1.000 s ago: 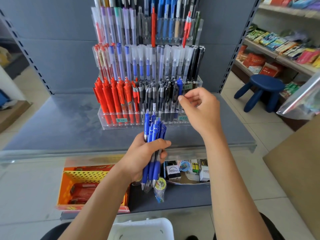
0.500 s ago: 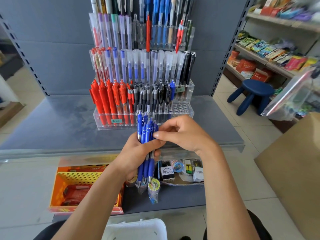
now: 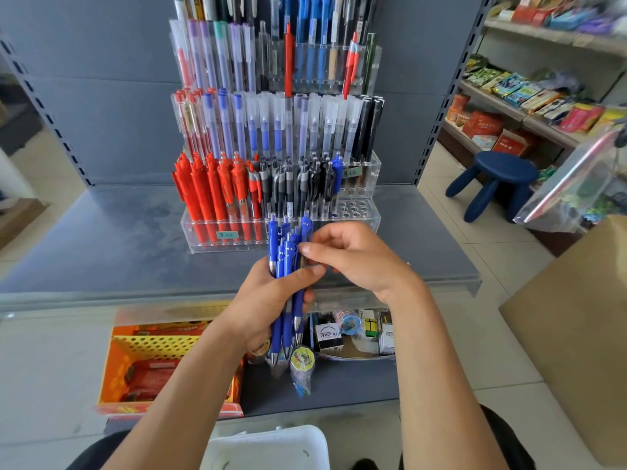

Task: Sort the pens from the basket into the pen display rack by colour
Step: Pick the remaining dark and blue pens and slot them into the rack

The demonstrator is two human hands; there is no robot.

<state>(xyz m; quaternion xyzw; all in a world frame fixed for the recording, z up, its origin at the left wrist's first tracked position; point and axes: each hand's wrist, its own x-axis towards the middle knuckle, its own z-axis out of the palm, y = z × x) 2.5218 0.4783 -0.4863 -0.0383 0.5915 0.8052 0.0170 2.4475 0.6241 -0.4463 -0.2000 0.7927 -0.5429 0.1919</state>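
Note:
My left hand (image 3: 271,300) grips a bunch of blue click pens (image 3: 286,247), held upright in front of the clear acrylic pen rack (image 3: 361,217). My right hand (image 3: 356,262) is beside the bunch, its thumb and forefinger pinching the rightmost blue pen near its top. The rack's lowest tier holds red pens (image 3: 210,188) on the left, black-and-grey pens (image 3: 298,184) in the middle and one blue pen (image 3: 337,174) to their right. Beyond that blue pen the tier's holes stand empty. Higher tiers carry capped pens of mixed colours.
The rack stands on a grey shelf (image 3: 101,239). Below it are an orange-and-yellow basket (image 3: 152,347) and small boxed goods (image 3: 330,335). A white plastic container (image 3: 268,449) sits at my lap. A blue stool (image 3: 495,178), stocked shelves and a cardboard box (image 3: 576,334) are on the right.
My right hand came back from the rack, where it left one blue pen, down to the bunch in my left hand and closed its fingers on another pen.

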